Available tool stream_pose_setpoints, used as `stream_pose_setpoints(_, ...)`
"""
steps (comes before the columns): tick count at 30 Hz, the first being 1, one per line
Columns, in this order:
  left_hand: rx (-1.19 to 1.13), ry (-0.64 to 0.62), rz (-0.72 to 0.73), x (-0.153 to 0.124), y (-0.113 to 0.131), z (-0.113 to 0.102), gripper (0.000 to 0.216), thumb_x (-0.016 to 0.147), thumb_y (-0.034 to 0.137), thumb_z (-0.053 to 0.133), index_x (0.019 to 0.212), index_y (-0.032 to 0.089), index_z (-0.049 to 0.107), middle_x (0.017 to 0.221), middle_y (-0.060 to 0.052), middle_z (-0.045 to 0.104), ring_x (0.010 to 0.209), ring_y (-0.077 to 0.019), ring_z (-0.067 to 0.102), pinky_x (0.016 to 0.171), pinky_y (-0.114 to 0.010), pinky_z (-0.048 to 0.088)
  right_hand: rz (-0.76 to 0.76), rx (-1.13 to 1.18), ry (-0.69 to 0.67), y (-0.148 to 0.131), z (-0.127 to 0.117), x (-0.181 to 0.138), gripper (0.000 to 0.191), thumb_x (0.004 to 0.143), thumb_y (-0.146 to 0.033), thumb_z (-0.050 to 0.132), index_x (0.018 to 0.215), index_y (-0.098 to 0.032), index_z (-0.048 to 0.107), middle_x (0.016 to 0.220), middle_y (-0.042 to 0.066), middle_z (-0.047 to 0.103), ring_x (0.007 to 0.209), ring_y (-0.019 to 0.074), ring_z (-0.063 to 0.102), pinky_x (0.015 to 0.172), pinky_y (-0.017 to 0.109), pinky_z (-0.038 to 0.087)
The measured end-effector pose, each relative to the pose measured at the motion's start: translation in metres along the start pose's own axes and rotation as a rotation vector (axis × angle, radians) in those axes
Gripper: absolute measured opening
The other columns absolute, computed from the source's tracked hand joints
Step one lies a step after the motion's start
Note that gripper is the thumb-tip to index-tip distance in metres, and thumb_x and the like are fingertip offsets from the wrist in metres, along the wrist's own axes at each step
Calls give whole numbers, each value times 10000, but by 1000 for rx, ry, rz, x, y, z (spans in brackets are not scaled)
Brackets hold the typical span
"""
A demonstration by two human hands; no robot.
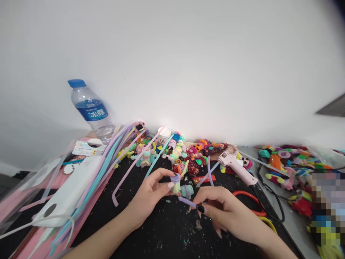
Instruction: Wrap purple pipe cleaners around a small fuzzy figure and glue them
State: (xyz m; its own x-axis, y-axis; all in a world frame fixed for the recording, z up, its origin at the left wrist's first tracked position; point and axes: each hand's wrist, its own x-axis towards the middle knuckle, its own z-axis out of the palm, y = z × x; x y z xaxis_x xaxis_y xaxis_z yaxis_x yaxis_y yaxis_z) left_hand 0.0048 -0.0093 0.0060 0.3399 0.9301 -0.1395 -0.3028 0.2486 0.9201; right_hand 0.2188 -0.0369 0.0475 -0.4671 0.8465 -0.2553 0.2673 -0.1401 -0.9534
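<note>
My left hand [155, 189] pinches a small figure of coiled pipe cleaners [175, 182], purple at the top and yellow and green lower down. Between the fingers of my right hand [221, 208] is a short purple pipe cleaner [187, 202], its free end pointing toward the figure. The two are close but I cannot tell whether they touch. Just behind them lies a coiled teal and purple piece [187, 191]. A pale pink glue gun [237, 165] rests beyond my right hand, near red-handled scissors [249, 201].
Finished pipe-cleaner figures [145, 154] are heaped along the wall, with more at the right [283, 162]. Long loose pipe cleaners [104, 172] lie on the left beside a white power strip [68, 187]. A water bottle [90, 108] leans at the back left. A black cable [280, 212] curls at right.
</note>
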Motion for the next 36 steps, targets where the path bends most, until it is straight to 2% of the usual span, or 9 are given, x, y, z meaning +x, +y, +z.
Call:
stream_pose_setpoints(2,35,-15,-2,0,-1,-1,125,805,234,627,929,228,623,931,10,589,830,-129,570,758,-247,486,-44,-36,8,1,2,3,126,868,-239,510,875,-187,624,823,4,543,477,64,532,434,188,451)
stream_pose_setpoints(4,78,-24,-8,0,-1,-2,144,801,242,634,944,224,616,908,11,615,794,-118,582,741,-230,469,-113,-144,42,1,3,5,129,861,-177,505,875,-192,632,856,20,568,617,112,594,557,229,491)
stream_pose_setpoints(6,115,-32,-9,0,-2,-3,158,803,254,633,955,219,607,854,13,636,765,-117,591,725,-225,456,-207,-269,96,1,3,7,164,859,-127,499,886,-201,644,895,35,596,785,153,599,701,265,478)
stream_pose_setpoints(8,129,-52,-4,1,-2,-4,165,805,260,630,960,214,599,798,16,649,751,-123,606,725,-231,450,-279,-345,143,3,4,8,162,874,-136,498,876,-202,646,889,38,599,841,165,576,754,276,441)
stream_pose_setpoints(11,114,-104,-7,1,-3,-4,162,813,255,620,965,209,587,770,11,671,748,-139,635,750,-256,451,-306,-403,187,7,7,10,189,908,-199,478,812,-187,641,806,32,578,747,153,549,680,262,413)
stream_pose_setpoints(17,140,-156,-16,1,-6,-4,161,819,253,615,968,202,585,733,2,689,759,-150,644,745,-262,449,-261,-518,214,13,12,12,270,923,-223,446,714,-166,608,694,12,515,631,129,488,567,240,345)
stream_pose_setpoints(23,151,-174,-18,-1,-7,-3,162,822,259,612,971,199,587,720,-2,698,746,-156,653,742,-273,452,-262,-532,205,14,11,10,287,914,-204,449,649,-165,554,676,1,498,625,119,477,559,230,330)
stream_pose_setpoints(36,146,-180,-42,-1,-8,-3,168,806,257,629,954,188,589,695,0,681,706,-155,646,712,-281,466,-250,-549,155,12,10,10,252,896,-172,464,670,-169,575,709,-1,504,642,115,490,569,229,343)
